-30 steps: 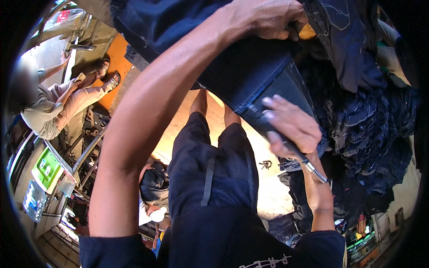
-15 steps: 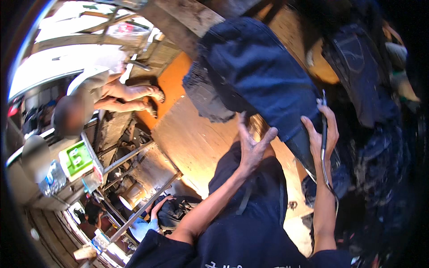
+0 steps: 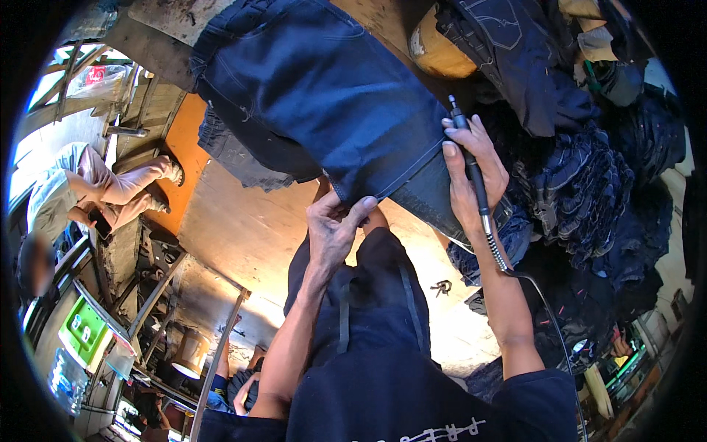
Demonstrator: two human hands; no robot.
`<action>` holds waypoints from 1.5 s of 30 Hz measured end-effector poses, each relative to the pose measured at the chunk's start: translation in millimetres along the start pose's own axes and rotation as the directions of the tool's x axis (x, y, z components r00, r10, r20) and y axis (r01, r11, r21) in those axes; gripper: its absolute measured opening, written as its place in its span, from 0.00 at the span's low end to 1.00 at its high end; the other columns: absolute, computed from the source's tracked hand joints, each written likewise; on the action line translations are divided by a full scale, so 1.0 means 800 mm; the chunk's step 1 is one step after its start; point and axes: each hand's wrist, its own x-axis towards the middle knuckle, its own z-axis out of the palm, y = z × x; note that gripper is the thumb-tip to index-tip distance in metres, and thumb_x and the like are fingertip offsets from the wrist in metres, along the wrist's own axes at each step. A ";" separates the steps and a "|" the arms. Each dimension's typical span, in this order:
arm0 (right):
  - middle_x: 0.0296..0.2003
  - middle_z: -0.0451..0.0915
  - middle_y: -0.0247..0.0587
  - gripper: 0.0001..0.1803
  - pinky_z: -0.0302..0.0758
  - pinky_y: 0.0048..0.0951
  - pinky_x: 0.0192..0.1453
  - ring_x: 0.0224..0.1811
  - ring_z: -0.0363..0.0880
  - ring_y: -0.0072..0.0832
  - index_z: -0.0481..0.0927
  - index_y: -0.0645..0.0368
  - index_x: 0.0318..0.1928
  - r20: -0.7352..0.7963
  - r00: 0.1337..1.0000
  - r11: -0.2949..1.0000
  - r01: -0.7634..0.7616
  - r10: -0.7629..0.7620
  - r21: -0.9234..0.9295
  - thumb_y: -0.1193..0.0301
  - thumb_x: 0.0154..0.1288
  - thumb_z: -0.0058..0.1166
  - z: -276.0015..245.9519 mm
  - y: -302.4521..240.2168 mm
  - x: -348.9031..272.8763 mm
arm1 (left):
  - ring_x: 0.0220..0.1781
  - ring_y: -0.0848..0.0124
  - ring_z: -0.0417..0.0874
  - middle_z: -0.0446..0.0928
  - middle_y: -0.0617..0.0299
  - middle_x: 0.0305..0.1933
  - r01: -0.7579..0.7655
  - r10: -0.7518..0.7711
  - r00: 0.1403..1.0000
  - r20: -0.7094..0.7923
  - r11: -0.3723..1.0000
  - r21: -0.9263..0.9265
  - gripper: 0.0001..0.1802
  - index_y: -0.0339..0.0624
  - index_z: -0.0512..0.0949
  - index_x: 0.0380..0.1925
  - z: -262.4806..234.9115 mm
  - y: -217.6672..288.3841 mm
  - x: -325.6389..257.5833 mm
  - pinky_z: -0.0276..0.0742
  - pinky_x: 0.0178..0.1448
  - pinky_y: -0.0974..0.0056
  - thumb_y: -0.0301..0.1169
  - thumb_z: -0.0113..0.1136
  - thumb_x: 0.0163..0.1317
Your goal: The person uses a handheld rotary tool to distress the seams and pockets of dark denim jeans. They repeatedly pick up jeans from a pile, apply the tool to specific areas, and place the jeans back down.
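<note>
Dark blue denim shorts point(image 3: 324, 88) lie stretched out in front of me, waist toward the far left and stitched hem toward my right hand. My left hand point(image 3: 335, 228) is closed on the near edge of the cloth by the hem, its thumb pressed toward the curled fingers. In my right hand point(image 3: 475, 173) is a pen-shaped rotary tool handpiece point(image 3: 471, 151), its slim metal tip pointing up and away. A spring-sheathed cable runs down from it along my forearm. That hand sits beside the hem, above a dark flat piece point(image 3: 426, 193) extending past the cloth.
Dark garments point(image 3: 582, 184) are heaped on the right. A yellowish round container point(image 3: 434, 51) stands at the far side. A person point(image 3: 110, 184) sits at the left near an orange panel point(image 3: 184, 158). A green tray point(image 3: 82, 333) rests lower left, beside a metal frame point(image 3: 221, 339).
My left hand has gone from spread fingers to gripping the edge of the shorts. The view has shifted, so the shorts appear farther left. The handpiece stays in my right hand.
</note>
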 end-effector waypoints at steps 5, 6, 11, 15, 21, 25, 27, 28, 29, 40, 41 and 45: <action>0.52 0.91 0.54 0.11 0.75 0.59 0.76 0.62 0.89 0.51 0.89 0.64 0.52 0.101 0.985 0.988 0.131 -0.138 0.076 0.71 0.77 0.62 -0.018 -0.020 -0.020 | 0.43 0.76 0.86 0.89 0.63 0.41 0.012 -0.012 0.999 0.044 1.000 -0.016 0.15 0.33 0.89 0.47 -0.003 -0.016 0.003 0.82 0.52 0.67 0.34 0.77 0.71; 0.50 0.91 0.56 0.13 0.81 0.57 0.71 0.59 0.91 0.52 0.88 0.67 0.51 0.122 0.992 0.989 0.026 -0.043 0.143 0.70 0.77 0.60 -0.022 -0.030 -0.030 | 0.45 0.75 0.87 0.90 0.62 0.43 -0.018 0.019 0.999 0.040 0.999 -0.047 0.15 0.33 0.89 0.48 -0.001 -0.020 0.005 0.82 0.55 0.66 0.35 0.78 0.71; 0.43 0.93 0.56 0.14 0.87 0.54 0.66 0.53 0.94 0.49 0.90 0.67 0.46 0.210 0.973 0.987 0.070 -0.100 0.148 0.68 0.68 0.66 -0.019 -0.043 -0.062 | 0.52 0.73 0.87 0.91 0.59 0.49 -0.163 0.167 0.986 0.012 0.974 -0.156 0.16 0.33 0.88 0.52 0.012 -0.036 0.012 0.80 0.64 0.62 0.34 0.77 0.71; 0.42 0.94 0.52 0.14 0.87 0.55 0.66 0.54 0.94 0.46 0.92 0.64 0.48 0.246 0.959 0.984 0.107 -0.141 0.145 0.68 0.67 0.67 -0.020 -0.037 -0.072 | 0.50 0.73 0.88 0.91 0.58 0.47 -0.118 0.120 0.993 0.008 0.985 -0.123 0.15 0.32 0.87 0.52 0.011 -0.036 0.007 0.82 0.62 0.63 0.32 0.76 0.72; 0.42 0.94 0.51 0.14 0.87 0.54 0.66 0.55 0.94 0.45 0.93 0.64 0.47 0.253 0.957 0.985 0.109 -0.140 0.133 0.67 0.67 0.67 -0.018 -0.038 -0.075 | 0.46 0.70 0.91 0.91 0.56 0.45 -0.079 0.084 0.996 0.035 0.989 -0.124 0.13 0.35 0.86 0.49 0.011 -0.023 0.003 0.86 0.53 0.63 0.32 0.74 0.73; 0.42 0.94 0.52 0.14 0.87 0.54 0.66 0.55 0.94 0.45 0.93 0.64 0.47 0.259 0.958 0.988 0.093 -0.123 0.125 0.67 0.67 0.67 -0.019 -0.039 -0.074 | 0.44 0.69 0.92 0.90 0.53 0.44 -0.092 0.096 0.995 0.027 0.987 -0.130 0.13 0.31 0.86 0.49 0.013 -0.018 0.003 0.89 0.54 0.65 0.31 0.73 0.74; 0.42 0.94 0.53 0.14 0.87 0.54 0.66 0.55 0.94 0.46 0.93 0.64 0.47 0.254 0.959 0.989 0.095 -0.121 0.114 0.68 0.66 0.67 -0.020 -0.038 -0.074 | 0.44 0.68 0.92 0.90 0.53 0.44 -0.090 0.095 0.995 0.033 0.989 -0.116 0.13 0.31 0.86 0.49 0.013 -0.017 0.001 0.88 0.54 0.65 0.31 0.73 0.74; 0.43 0.94 0.53 0.14 0.87 0.54 0.66 0.55 0.94 0.46 0.93 0.65 0.47 0.252 0.960 0.989 0.094 -0.120 0.112 0.69 0.66 0.67 -0.020 -0.038 -0.075 | 0.44 0.68 0.92 0.90 0.53 0.43 -0.083 0.087 0.996 0.029 0.990 -0.116 0.13 0.31 0.86 0.49 0.013 -0.016 0.001 0.88 0.53 0.65 0.31 0.73 0.74; 0.43 0.94 0.53 0.14 0.87 0.54 0.66 0.55 0.94 0.47 0.92 0.65 0.47 0.243 0.962 0.989 0.096 -0.122 0.113 0.69 0.66 0.67 -0.020 -0.038 -0.075 | 0.44 0.69 0.92 0.90 0.54 0.43 -0.081 0.085 0.996 0.030 0.991 -0.111 0.13 0.33 0.86 0.48 0.013 -0.016 0.001 0.87 0.52 0.64 0.33 0.74 0.73; 0.43 0.93 0.54 0.14 0.88 0.54 0.66 0.54 0.94 0.48 0.92 0.66 0.47 0.196 0.974 0.991 0.093 -0.111 0.097 0.71 0.66 0.66 -0.020 -0.034 -0.077 | 0.44 0.71 0.90 0.91 0.56 0.43 -0.075 0.079 0.997 0.021 0.987 -0.141 0.13 0.37 0.86 0.46 0.015 -0.018 0.003 0.83 0.49 0.63 0.35 0.75 0.72; 0.44 0.93 0.54 0.14 0.88 0.54 0.66 0.54 0.94 0.48 0.91 0.66 0.47 0.190 0.975 0.991 0.095 -0.111 0.093 0.71 0.66 0.66 -0.019 -0.033 -0.077 | 0.44 0.71 0.90 0.91 0.56 0.43 -0.075 0.078 0.997 0.020 0.988 -0.135 0.13 0.37 0.86 0.46 0.014 -0.019 0.003 0.83 0.49 0.63 0.35 0.75 0.72; 0.45 0.93 0.55 0.14 0.88 0.55 0.65 0.54 0.94 0.49 0.91 0.66 0.47 0.178 0.979 0.994 0.084 -0.096 0.074 0.71 0.66 0.66 -0.019 -0.031 -0.079 | 0.43 0.71 0.90 0.91 0.56 0.43 -0.071 0.074 0.997 0.024 0.989 -0.127 0.12 0.37 0.86 0.45 0.013 -0.021 0.003 0.83 0.49 0.63 0.35 0.75 0.72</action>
